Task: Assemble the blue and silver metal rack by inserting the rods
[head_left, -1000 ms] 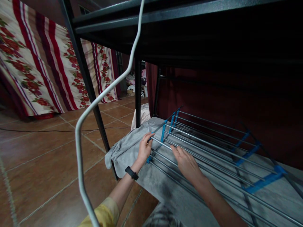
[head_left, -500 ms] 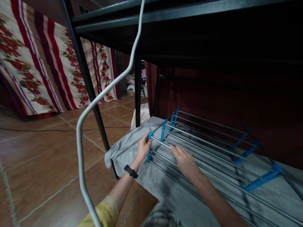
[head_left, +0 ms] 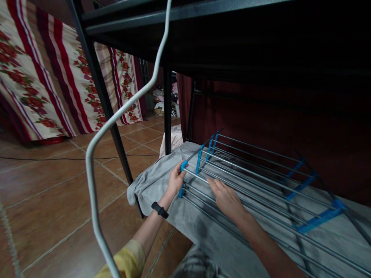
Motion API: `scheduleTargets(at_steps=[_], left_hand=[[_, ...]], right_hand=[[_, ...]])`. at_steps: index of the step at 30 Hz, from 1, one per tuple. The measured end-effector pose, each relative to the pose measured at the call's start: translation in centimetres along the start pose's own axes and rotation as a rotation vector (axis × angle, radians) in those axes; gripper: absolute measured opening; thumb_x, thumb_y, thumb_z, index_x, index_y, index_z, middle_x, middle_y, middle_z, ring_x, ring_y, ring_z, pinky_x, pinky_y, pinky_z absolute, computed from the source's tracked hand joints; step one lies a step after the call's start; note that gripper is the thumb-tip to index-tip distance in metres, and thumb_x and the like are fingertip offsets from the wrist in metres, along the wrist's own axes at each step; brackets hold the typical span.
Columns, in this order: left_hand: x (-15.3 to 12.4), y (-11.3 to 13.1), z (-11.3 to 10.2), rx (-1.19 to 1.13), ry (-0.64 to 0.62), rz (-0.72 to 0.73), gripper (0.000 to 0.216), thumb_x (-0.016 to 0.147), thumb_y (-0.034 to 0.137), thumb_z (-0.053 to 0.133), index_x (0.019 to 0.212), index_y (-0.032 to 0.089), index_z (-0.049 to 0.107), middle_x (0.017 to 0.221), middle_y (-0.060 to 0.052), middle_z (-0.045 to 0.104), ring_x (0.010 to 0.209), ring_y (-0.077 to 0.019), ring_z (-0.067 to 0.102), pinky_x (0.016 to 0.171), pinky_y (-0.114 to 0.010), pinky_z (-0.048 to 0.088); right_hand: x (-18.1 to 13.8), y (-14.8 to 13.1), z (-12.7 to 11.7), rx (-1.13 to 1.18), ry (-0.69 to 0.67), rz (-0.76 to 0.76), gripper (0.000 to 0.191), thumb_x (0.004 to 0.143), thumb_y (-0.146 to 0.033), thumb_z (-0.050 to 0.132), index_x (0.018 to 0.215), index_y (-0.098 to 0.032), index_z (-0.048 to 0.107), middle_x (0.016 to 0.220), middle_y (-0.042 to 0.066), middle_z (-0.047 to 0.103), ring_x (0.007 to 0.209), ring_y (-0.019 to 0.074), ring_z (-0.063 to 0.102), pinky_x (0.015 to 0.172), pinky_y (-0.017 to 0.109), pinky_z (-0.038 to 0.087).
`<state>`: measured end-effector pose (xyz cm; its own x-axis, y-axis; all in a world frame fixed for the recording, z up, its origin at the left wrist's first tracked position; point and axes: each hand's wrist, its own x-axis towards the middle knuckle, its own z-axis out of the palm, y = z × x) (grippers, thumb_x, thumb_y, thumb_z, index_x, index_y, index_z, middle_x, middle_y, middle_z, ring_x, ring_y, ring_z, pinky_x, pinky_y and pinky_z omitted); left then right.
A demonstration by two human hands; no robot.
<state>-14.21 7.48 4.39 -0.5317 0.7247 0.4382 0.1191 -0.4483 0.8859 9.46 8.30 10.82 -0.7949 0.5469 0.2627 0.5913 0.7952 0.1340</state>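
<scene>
A clothes drying rack (head_left: pixel 320 221) of grey metal rods and blue plastic end pieces lies on a grey blanket (head_left: pixel 156 185). My left hand (head_left: pixel 175 181), with a black band on its wrist, is closed around the blue corner joint (head_left: pixel 183 165) at the rack's near left end. A short way to the right, my right hand (head_left: pixel 227 197) has its fingers closed over the metal rod (head_left: pixel 197 176) that runs out of that joint. My right palm and part of the thumb are hidden from view.
A bent pale metal tube (head_left: pixel 92 185) rises close in front on the left. The bunk bed's dark post (head_left: pixel 113 123) and upper rail (head_left: pixel 197 12) frame the space. Beyond the tiled floor (head_left: pixel 58 197) hangs a floral curtain (head_left: pixel 55 77). A dark red curtain (head_left: pixel 246 116) lines the back.
The camera view has shifted slightly, so the pale tube appears a little farther left. Both hands keep their places on the drying rack.
</scene>
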Motion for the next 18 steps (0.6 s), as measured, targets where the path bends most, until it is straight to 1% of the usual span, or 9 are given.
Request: scheduleTargets(at_steps=[3,6,8,10,12,14,16,18], left_hand=[[0.1,-0.3,0.0,0.003,-0.002,0.003,0.045,0.076,0.018,0.061,0.121,0.019,0.061,0.123,-0.01,0.066,0.116,-0.0243,0.059,0.108,-0.045,0.038],[0.2,-0.1,-0.2,0.028,-0.021,0.003,0.047,0.076,0.02,0.062,0.122,0.018,0.061,0.122,-0.01,0.066,0.118,-0.0251,0.058,0.109,-0.045,0.037],[0.0,0.0,-0.7,0.026,-0.055,-0.016,0.051,0.074,0.018,0.063,0.124,0.02,0.06,0.128,-0.009,0.063,0.124,-0.0252,0.054,0.111,-0.044,0.035],[-0.7,-0.3,-1.3,-0.006,-0.041,-0.045,0.056,0.073,0.016,0.063,0.128,0.022,0.058,0.135,-0.008,0.058,0.129,-0.0247,0.049,0.113,-0.043,0.032],[-1.9,-1.0,-2.0,-0.053,0.038,-0.091,0.057,0.075,0.017,0.06,0.131,0.023,0.055,0.14,-0.008,0.054,0.132,-0.0241,0.047,0.114,-0.043,0.031],[-3.3,-2.0,-2.4,-0.082,0.103,-0.151,0.053,0.078,0.02,0.058,0.131,0.021,0.055,0.143,-0.01,0.051,0.132,-0.0244,0.047,0.113,-0.044,0.031],[-4.4,-2.8,-2.6,-0.077,0.093,-0.2,0.054,0.078,0.02,0.058,0.132,0.019,0.054,0.144,-0.011,0.049,0.132,-0.0246,0.047,0.113,-0.043,0.031],[-4.9,-3.3,-2.5,-0.064,0.043,-0.201,0.057,0.076,0.019,0.059,0.133,0.019,0.053,0.145,-0.011,0.048,0.133,-0.0244,0.046,0.113,-0.042,0.031]], right_hand=[[0.2,0.0,-0.1,0.004,-0.026,0.02,0.057,0.087,-0.002,0.029,0.14,-0.018,0.042,0.118,0.01,0.063,0.102,0.0163,0.061,0.082,0.025,0.046],[0.3,0.1,-0.3,-0.01,-0.022,0.039,0.054,0.089,-0.003,0.028,0.139,-0.018,0.043,0.116,0.01,0.063,0.1,0.0165,0.061,0.08,0.026,0.047],[0.0,-0.1,-0.3,-0.007,0.017,0.039,0.052,0.09,-0.005,0.028,0.139,-0.018,0.043,0.116,0.01,0.063,0.102,0.0173,0.06,0.083,0.028,0.047],[-0.8,-0.5,-0.1,0.006,0.092,0.015,0.049,0.093,-0.009,0.03,0.139,-0.016,0.041,0.121,0.011,0.061,0.109,0.0191,0.057,0.091,0.031,0.045],[-2.2,-1.2,0.6,0.026,0.156,-0.051,0.046,0.094,-0.012,0.032,0.139,-0.016,0.041,0.126,0.012,0.059,0.115,0.0201,0.053,0.098,0.034,0.042],[-3.8,-1.9,1.8,0.043,0.171,-0.128,0.045,0.094,-0.012,0.034,0.138,-0.016,0.041,0.128,0.011,0.058,0.117,0.0193,0.051,0.101,0.033,0.04],[-5.2,-2.3,3.3,0.032,0.171,-0.132,0.045,0.094,-0.013,0.037,0.138,-0.015,0.04,0.13,0.011,0.057,0.12,0.0198,0.05,0.103,0.034,0.04],[-5.8,-2.2,4.7,-0.006,0.16,-0.05,0.044,0.094,-0.017,0.04,0.138,-0.013,0.04,0.131,0.014,0.056,0.122,0.0222,0.05,0.102,0.037,0.041]])
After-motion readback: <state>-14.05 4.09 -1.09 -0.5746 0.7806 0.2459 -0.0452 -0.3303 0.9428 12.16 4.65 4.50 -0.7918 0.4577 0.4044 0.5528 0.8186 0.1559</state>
